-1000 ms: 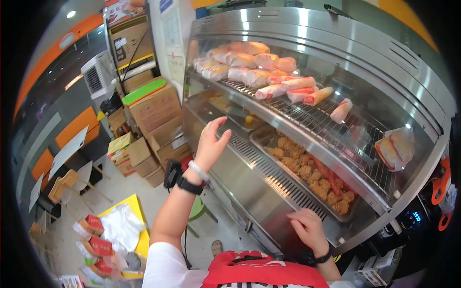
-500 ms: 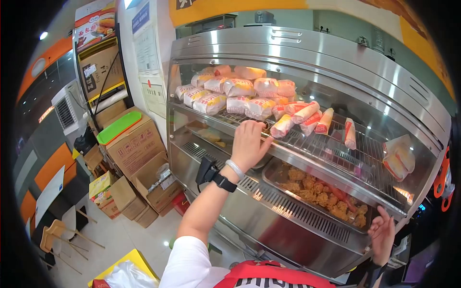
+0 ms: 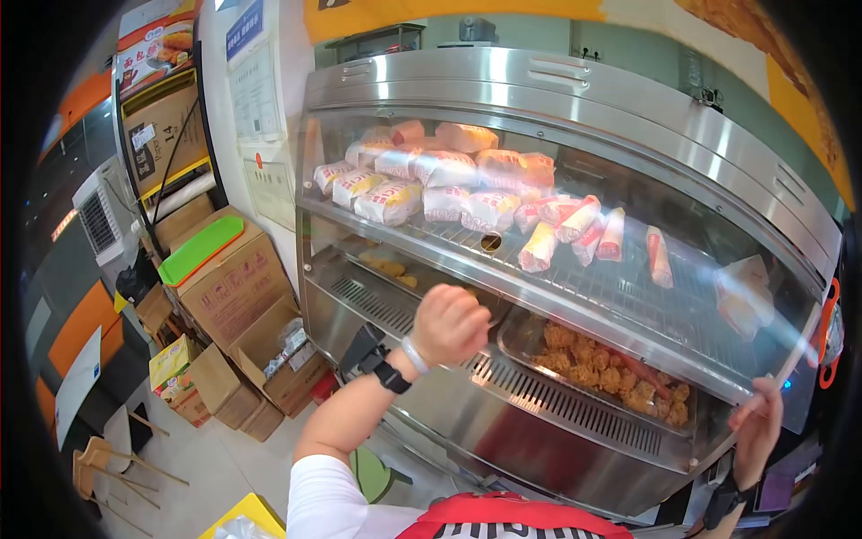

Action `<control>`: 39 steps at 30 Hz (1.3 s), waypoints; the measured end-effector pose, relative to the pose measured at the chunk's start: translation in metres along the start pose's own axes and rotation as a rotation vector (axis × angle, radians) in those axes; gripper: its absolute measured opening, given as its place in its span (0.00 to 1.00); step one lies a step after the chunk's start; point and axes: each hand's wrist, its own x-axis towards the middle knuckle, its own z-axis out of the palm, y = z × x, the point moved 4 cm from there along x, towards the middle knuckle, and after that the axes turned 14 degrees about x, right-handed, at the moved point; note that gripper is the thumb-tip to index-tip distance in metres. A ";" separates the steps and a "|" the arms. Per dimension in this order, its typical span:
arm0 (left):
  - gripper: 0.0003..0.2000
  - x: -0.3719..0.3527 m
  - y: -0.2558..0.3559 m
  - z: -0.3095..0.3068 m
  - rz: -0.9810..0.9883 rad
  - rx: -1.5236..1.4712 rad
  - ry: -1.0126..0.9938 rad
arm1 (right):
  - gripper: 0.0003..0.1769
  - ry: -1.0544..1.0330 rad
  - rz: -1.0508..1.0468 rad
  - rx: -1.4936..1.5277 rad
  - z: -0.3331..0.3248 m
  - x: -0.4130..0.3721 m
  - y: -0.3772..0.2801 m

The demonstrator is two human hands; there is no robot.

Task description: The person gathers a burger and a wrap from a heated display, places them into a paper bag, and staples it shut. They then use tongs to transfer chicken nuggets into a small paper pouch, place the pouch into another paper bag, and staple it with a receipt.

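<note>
A steel food display warmer (image 3: 575, 467) with a sloping clear front panel (image 3: 620, 296) fills the view. My left hand (image 3: 452, 323) is closed with its fingers curled in, just below the panel's lower edge and in front of the lower shelf; nothing shows in it. Above it, a round hole (image 3: 490, 242) shows in the panel. My right hand (image 3: 760, 422) is at the panel's lower right corner, fingers extended with the tips right at the edge. Behind the panel, wrapped burgers (image 3: 388, 203) and paper-wrapped rolls (image 3: 579, 220) lie on a wire rack. Fried chicken (image 3: 611, 364) fills a tray below.
On the left, cardboard boxes (image 3: 232, 286) are stacked with a green tray (image 3: 202, 250) on top. A green stool (image 3: 370, 473) stands close to the warmer's front. Orange-handled scissors (image 3: 831, 337) hang at the right side. Farther left is a wooden-legged chair (image 3: 99, 463).
My left hand has come down from the hole in the panel and curled shut. My right hand has moved slightly right and up to the corner. More glare lies across the panel.
</note>
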 end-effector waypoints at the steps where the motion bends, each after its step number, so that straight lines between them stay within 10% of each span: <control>1: 0.10 -0.003 -0.023 0.009 -0.155 0.028 -0.021 | 0.25 -0.009 -0.039 -0.020 0.008 -0.001 -0.015; 4: 0.17 -0.029 -0.130 0.049 -0.615 0.560 -0.075 | 0.24 0.059 -0.045 -0.038 0.019 0.007 -0.044; 9: 0.39 -0.045 -0.219 0.059 -1.477 0.506 -0.476 | 0.24 0.070 0.047 -0.104 0.034 0.012 -0.078; 23: 0.28 -0.008 -0.198 0.066 -1.279 0.137 0.159 | 0.25 -0.085 0.077 -0.145 0.034 0.012 -0.065; 25: 0.25 -0.026 -0.194 0.062 -1.492 -0.524 0.754 | 0.27 -0.060 0.082 -0.130 0.041 0.007 -0.058; 29: 0.19 -0.077 -0.149 0.029 -1.537 -1.300 0.648 | 0.36 -0.037 0.029 -0.080 0.032 0.000 -0.017; 39: 0.22 -0.133 0.079 -0.077 -1.801 -1.484 0.621 | 0.31 -0.236 0.261 0.342 0.043 -0.005 0.127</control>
